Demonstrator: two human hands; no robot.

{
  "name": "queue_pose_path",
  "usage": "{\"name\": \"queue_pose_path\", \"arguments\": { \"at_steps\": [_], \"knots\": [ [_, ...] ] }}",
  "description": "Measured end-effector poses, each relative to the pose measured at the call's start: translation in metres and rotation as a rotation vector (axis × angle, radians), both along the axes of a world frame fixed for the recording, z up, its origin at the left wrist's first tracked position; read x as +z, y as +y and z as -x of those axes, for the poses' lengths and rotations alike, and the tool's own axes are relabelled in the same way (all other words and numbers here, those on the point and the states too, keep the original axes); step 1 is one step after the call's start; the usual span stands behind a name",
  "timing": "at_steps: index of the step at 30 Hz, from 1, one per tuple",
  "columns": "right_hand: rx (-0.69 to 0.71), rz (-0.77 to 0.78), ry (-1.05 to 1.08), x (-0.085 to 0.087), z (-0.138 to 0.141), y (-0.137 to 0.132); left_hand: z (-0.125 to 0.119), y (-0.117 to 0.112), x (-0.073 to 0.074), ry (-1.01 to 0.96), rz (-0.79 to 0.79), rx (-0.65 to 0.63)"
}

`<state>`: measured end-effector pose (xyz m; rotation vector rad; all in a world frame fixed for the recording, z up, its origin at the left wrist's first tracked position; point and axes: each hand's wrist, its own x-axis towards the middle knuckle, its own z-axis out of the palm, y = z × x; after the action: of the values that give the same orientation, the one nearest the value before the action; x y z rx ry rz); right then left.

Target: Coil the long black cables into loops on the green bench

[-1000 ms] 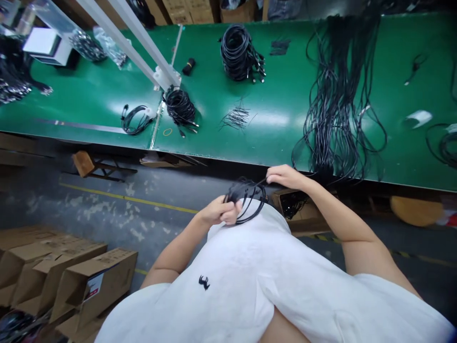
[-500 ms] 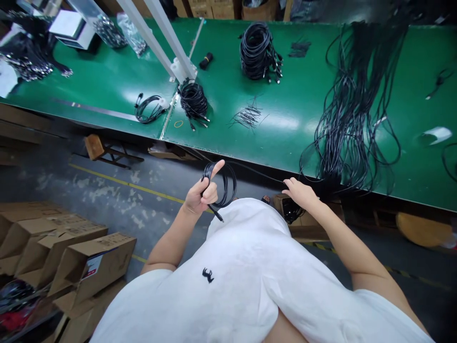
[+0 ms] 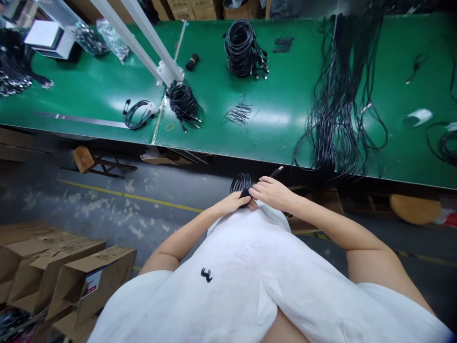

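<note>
A coiled black cable [image 3: 241,182] is held in front of my body, just short of the bench edge. My left hand [image 3: 233,202] is closed around the lower side of the coil. Touching it from the right, my right hand [image 3: 270,191] has its fingers closed on the cable near its end. A cable plug [image 3: 277,171] sticks out beyond the right fingers, pointing up and right. The fingertips partly hide where the coil and the cable end meet.
On the green bench [image 3: 271,136] lie a bundle of coiled cables [image 3: 242,47], a smaller coil bundle [image 3: 183,102], short black ties [image 3: 239,113] and a big heap of loose cables [image 3: 335,119]. A white post [image 3: 153,43] rises at left. Cardboard boxes [image 3: 93,276] stand on the floor.
Both hands have come together in front of the body. The cable stretched between them is now wound into the coil, and the right hand has moved left to it. The view has shifted slightly.
</note>
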<state>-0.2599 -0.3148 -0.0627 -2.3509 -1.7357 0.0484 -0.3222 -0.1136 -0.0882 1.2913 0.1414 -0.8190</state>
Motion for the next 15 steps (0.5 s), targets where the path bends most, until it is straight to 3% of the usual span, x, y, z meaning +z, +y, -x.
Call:
{"name": "queue_pose_path", "arguments": {
  "at_steps": [3,8,12,15],
  "knots": [
    [-0.128,-0.211,0.079,-0.004,0.005,-0.012,0.002,0.008,0.007,0.011,0.076,-0.087],
    [-0.428,-0.479,0.174,-0.01,0.033,-0.045,-0.002,0.017,0.022,0.082,0.2,-0.107],
    [-0.513,-0.471,0.221,-0.008,0.034,-0.041,-0.006,0.014,0.03,0.164,0.336,-0.016],
    [-0.462,-0.416,0.399,-0.003,0.011,-0.01,-0.007,0.013,0.038,0.18,0.412,-0.138]
  ]
}}
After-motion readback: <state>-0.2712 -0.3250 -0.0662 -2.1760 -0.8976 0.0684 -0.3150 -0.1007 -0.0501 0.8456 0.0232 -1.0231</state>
